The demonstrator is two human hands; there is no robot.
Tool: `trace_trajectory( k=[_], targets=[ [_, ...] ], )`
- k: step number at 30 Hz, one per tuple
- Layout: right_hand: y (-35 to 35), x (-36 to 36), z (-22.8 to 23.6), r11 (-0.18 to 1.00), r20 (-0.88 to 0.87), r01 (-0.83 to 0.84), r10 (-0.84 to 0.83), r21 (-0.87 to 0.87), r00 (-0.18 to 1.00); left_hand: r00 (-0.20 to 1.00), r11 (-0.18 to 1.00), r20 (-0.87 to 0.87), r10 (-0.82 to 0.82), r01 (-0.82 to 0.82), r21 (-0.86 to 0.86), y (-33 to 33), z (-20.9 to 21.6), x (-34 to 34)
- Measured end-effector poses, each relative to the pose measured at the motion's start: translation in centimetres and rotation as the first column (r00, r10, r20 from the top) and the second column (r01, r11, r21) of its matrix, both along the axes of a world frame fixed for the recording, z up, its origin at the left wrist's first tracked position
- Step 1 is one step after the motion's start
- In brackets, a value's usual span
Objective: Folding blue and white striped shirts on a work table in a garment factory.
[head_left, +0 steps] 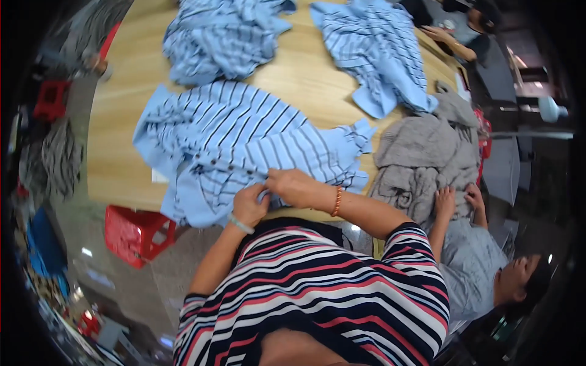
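A light blue knit cardigan (244, 125) with dark stripes and a row of dark buttons lies spread on the table in front of me. At its near edge my left hand (249, 205) pinches a bit of the blue fabric between thumb and fingers. My right hand (294, 188), close beside it, is closed on the same edge, near the end of the button row. The fingertips of both hands almost meet, and the exact fold between them is partly hidden.
Blue striped garments lie in a heap (223, 43) at the far left and another heap (372, 52) at the far right of the wooden table (122, 122). A grey knit pile (421, 146) is under a co-worker's hands (448, 201) on the right. A red stool (137, 235) stands by the near left edge.
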State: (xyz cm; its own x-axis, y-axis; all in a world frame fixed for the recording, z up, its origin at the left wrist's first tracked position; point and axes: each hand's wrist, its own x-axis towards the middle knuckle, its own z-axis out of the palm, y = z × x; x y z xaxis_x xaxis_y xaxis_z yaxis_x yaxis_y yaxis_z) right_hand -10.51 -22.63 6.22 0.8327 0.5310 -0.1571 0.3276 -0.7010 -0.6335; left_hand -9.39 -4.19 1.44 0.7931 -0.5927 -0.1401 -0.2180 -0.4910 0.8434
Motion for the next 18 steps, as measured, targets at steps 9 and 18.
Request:
trace_trajectory(
  k=[9, 18],
  targets=[
    [-0.1, -1.3, -0.3, 0.996, 0.033, 0.066, -0.068, 0.058, 0.997, 0.514, 0.946, -0.846, -0.140, -0.182, -0.267, 1.4, -2.0, 0.9],
    [-0.2, -1.1, 0.7, 0.967, 0.023, 0.159, -0.167, 0.201, 0.986, 0.367, 0.733, -0.929, -0.044, -0.620, -0.280, -0.5, -4.2, 1.8]
  ],
)
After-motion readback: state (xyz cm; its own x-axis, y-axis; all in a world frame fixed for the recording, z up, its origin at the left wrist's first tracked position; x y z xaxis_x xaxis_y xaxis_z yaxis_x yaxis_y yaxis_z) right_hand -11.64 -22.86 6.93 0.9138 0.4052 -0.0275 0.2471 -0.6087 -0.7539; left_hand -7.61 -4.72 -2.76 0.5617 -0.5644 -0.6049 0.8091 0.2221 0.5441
